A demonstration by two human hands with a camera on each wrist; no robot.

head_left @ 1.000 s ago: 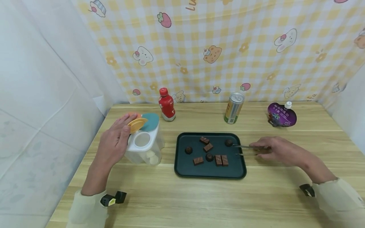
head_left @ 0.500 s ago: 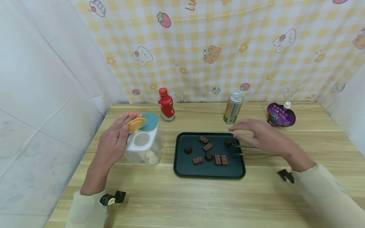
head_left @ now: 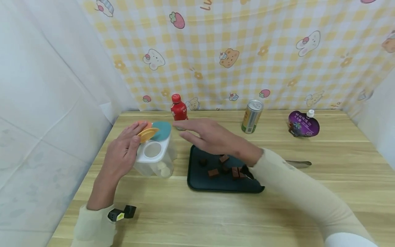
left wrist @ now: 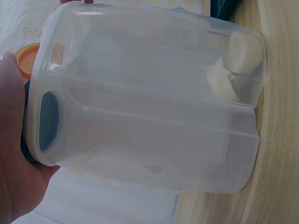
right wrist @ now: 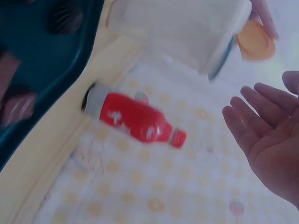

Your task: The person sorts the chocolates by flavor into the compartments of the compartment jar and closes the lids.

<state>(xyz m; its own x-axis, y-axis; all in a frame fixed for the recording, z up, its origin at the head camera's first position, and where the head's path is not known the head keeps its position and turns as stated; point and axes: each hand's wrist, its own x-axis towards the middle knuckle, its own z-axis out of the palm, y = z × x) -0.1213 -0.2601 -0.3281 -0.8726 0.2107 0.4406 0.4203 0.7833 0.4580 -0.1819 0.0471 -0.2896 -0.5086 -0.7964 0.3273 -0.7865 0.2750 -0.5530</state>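
Note:
At the left, my left hand holds the top of a clear storage container, fingers over its coloured lids. The raised yellow-orange flap lid stands by the thumb, above an uncovered round opening. White pieces lie at the bottom of the container. My right hand is above the back left of the dark tray, fingers extended and holding nothing, pointing at the container. Several chocolates sit in the tray, some hidden by the right arm. Metal tongs lie at the tray's right, mostly covered by the sleeve.
A red bottle stands behind the right fingertips. Farther right along the back are a drink can and a purple spout pouch. A checked cloth hangs behind the wooden table.
My right hand has let go of the tongs, leaving them with their tips in the tray, and has swung left across the tray. The left hand has stayed on the container.

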